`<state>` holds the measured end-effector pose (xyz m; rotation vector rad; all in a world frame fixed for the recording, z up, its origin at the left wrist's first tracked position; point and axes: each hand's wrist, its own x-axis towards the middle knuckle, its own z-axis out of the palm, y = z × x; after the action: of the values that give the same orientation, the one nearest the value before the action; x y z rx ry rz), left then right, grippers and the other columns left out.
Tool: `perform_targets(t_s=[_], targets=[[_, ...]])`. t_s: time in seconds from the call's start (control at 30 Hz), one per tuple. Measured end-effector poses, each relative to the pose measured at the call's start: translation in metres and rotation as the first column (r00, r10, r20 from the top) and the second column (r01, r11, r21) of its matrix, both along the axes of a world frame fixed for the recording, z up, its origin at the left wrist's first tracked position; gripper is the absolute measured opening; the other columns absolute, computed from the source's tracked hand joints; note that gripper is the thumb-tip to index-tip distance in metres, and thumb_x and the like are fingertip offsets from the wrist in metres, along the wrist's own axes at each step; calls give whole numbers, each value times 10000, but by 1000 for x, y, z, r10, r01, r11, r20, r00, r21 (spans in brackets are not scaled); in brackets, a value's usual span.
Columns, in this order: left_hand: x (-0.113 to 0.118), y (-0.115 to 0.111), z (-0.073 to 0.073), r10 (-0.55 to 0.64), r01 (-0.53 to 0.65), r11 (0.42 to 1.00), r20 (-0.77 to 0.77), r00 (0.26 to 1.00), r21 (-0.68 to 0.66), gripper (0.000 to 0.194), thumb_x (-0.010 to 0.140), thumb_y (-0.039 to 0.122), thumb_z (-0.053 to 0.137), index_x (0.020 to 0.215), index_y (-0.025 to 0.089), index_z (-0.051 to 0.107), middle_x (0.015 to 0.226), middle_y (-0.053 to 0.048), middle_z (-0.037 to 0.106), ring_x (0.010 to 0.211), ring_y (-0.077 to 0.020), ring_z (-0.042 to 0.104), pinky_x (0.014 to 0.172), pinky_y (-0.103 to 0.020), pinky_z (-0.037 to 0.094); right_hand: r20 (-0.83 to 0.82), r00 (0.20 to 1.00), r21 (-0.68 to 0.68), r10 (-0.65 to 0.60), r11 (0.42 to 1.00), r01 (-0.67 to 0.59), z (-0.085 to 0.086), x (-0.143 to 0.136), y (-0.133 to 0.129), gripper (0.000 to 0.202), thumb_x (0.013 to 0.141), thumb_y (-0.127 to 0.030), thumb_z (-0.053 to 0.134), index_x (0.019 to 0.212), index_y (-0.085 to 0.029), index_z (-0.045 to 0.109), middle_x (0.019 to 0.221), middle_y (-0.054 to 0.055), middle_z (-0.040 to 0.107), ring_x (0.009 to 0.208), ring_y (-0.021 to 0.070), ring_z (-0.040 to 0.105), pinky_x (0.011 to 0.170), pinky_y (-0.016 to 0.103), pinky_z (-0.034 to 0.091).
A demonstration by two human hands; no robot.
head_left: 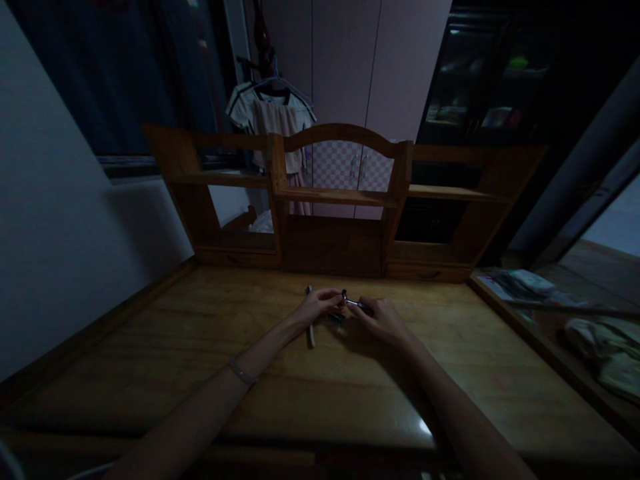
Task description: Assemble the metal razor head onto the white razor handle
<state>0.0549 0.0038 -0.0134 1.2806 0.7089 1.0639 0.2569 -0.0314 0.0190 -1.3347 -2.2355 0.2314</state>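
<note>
Over the middle of the wooden desk (240, 373), my right hand (383, 319) is closed round the dark handle of a screwdriver (354, 303), its shiny shaft pointing left. My left hand (319, 304) pinches a small dark part (344, 294) at the shaft's end; its exact kind is too small and dim to tell. Below my left fingers, a few small dark pieces (337, 318) lie on the desk. A narrow pale grey bar (311, 335) lies lengthwise beneath my left hand, partly covered by it.
A wooden shelf unit (340, 195) with small drawers stands along the desk's back edge. A white wall (60, 220) borders the left side. To the right are papers (530, 283) and crumpled cloth (610, 353). Clothes (275, 117) hang behind the shelf.
</note>
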Motion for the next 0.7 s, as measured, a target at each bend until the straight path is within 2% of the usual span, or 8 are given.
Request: perform_targets(t_s=[0.13,0.37,0.5,0.7], targets=[[0,1,-1,-13,13,1000,12,1000,-16,386,713,441,714,917,116,669,882,-70,663,774,-161,628,777,-297,501,8,1000,11,-3,1000,3,-1,0,0,545,901,-589,358,725,-161,646,640,56,634,556,133,520,519,245,247],[-2,0,1,-45,48,998,54,998,-52,349,729,404,714,919,114,672,893,-83,658,794,-169,630,787,-298,504,-21,1000,-22,-15,1000,14,0,-1,-1,514,894,-576,382,793,-167,676,690,74,664,598,153,556,527,241,279],[-2,1,2,-15,21,997,81,997,-68,375,745,448,685,887,101,687,933,-114,655,855,-202,622,792,-330,515,-38,999,-25,5,1000,-6,1,-1,0,505,901,-562,381,841,-166,688,720,80,677,623,159,578,545,239,300],[-1,1,-2,12,-12,999,-5,1000,-37,395,707,407,733,968,115,685,1014,-111,667,828,-179,644,801,-293,500,-30,999,-14,14,1000,-15,-1,0,1,517,904,-577,365,865,-170,682,725,65,674,614,148,572,541,234,292]])
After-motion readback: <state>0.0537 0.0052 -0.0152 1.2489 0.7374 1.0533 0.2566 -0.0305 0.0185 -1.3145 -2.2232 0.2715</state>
